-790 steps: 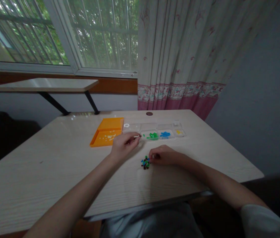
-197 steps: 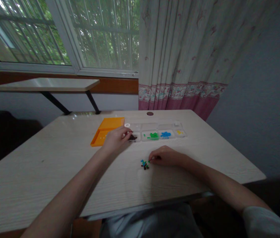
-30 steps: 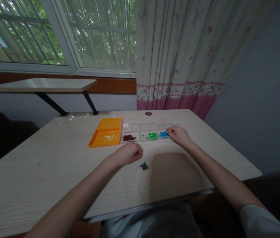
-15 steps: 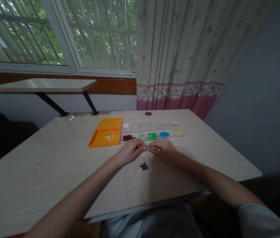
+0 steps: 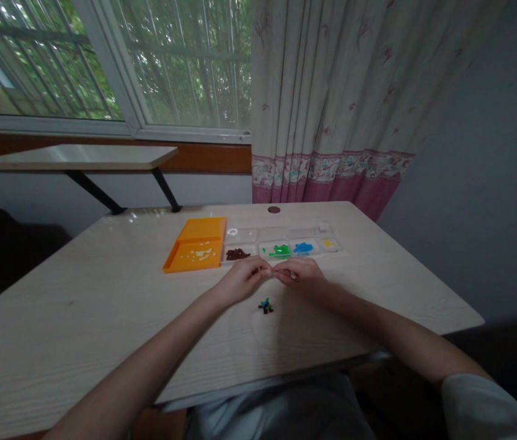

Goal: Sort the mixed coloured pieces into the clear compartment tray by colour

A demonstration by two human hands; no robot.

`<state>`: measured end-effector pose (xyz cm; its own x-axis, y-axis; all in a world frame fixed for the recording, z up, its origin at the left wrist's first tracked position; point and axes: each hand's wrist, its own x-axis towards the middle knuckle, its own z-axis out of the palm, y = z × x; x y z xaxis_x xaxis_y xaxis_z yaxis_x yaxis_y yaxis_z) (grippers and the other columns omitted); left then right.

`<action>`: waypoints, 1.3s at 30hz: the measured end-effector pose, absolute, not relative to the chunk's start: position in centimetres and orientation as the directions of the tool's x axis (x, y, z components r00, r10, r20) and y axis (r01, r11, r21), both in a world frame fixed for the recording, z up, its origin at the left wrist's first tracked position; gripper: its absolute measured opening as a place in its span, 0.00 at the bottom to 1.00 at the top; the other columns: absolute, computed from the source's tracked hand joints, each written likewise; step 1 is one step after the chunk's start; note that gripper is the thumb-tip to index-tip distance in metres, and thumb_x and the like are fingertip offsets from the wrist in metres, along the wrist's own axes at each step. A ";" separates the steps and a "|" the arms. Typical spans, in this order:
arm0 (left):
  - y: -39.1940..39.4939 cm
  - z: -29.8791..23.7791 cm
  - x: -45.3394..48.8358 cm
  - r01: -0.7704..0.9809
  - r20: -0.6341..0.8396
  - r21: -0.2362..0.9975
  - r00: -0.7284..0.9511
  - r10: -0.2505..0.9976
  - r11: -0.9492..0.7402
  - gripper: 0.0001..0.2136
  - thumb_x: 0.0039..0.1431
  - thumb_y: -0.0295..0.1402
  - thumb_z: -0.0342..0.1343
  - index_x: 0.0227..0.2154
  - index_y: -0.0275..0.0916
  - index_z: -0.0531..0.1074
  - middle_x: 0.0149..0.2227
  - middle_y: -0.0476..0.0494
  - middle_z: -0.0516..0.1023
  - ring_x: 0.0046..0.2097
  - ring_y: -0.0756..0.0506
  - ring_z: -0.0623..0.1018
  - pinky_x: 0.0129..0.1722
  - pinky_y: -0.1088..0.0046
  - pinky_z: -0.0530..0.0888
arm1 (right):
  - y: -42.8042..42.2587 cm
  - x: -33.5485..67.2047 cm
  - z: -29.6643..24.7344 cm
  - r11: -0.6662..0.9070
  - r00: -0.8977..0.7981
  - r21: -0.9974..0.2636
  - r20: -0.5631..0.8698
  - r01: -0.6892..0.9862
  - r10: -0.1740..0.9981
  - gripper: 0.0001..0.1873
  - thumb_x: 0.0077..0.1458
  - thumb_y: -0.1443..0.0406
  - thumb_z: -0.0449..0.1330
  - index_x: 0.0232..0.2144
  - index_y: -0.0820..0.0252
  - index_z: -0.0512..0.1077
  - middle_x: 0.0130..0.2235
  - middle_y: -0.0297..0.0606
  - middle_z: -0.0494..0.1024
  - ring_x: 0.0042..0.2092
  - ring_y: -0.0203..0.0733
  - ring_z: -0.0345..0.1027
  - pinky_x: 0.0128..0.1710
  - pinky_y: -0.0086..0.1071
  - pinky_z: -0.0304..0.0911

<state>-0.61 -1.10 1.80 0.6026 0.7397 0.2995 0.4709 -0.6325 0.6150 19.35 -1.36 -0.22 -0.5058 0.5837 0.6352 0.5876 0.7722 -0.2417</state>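
My left hand (image 5: 245, 276) and my right hand (image 5: 302, 274) meet fingertip to fingertip above the table, both closed in a pinch. Between them sits something tiny, with a hint of green and a pale bit by the right fingers; its kind is too small to make out. Below the hands, a small cluster of joined black, blue and green pieces (image 5: 266, 306) lies on the tabletop. Just beyond my fingers are small brown pieces (image 5: 237, 254), green pieces (image 5: 280, 250), blue pieces (image 5: 303, 248) and yellow pieces (image 5: 329, 243) in clear plastic boxes.
An open orange case (image 5: 194, 269) with white pieces (image 5: 201, 252) stands left of the boxes. The wooden table (image 5: 102, 318) has a round brown grommet (image 5: 274, 209) at the back. A raised shelf (image 5: 79, 157) stands at the back left, a curtain (image 5: 322, 122) behind.
Both hands stay together in nearly the same place. The fingertips have shifted slightly around the tiny thing, where a bit of green now shows.
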 end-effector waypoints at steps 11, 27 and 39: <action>-0.8 2.6 -1.5 0.385 0.128 0.720 0.744 0.656 -0.577 0.07 0.54 0.30 0.48 0.29 0.32 0.70 0.27 0.45 0.72 0.29 0.52 0.69 0.29 0.79 0.66 | -1.1 20.0 0.9 0.774 -0.383 -0.172 0.791 0.610 0.477 0.08 0.51 0.63 0.56 0.26 0.58 0.73 0.21 0.32 0.73 0.23 0.30 0.65 0.28 0.24 0.58; -0.9 1.5 -1.6 0.323 0.100 0.585 0.881 0.462 -0.744 0.07 0.54 0.25 0.49 0.32 0.36 0.73 0.32 0.44 0.74 0.34 0.51 0.72 0.36 0.78 0.67 | -0.9 20.9 1.8 0.744 -0.288 -0.215 0.826 0.633 0.484 0.09 0.52 0.63 0.55 0.27 0.58 0.74 0.20 0.33 0.72 0.22 0.31 0.63 0.27 0.26 0.60; -0.6 1.6 -2.0 0.447 0.103 0.468 0.829 0.550 -0.762 0.09 0.56 0.29 0.49 0.35 0.40 0.74 0.34 0.44 0.73 0.36 0.50 0.72 0.36 0.78 0.66 | -0.6 21.2 1.6 0.758 -0.290 -0.221 0.830 0.614 0.477 0.08 0.51 0.63 0.56 0.28 0.59 0.73 0.22 0.34 0.73 0.23 0.31 0.63 0.27 0.27 0.60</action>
<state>-2.03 -0.63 1.56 0.8287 0.5501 0.1031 0.4475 -0.7618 0.4684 21.20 -0.60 1.59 -0.2897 0.4771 0.8297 0.6142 0.7575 -0.2211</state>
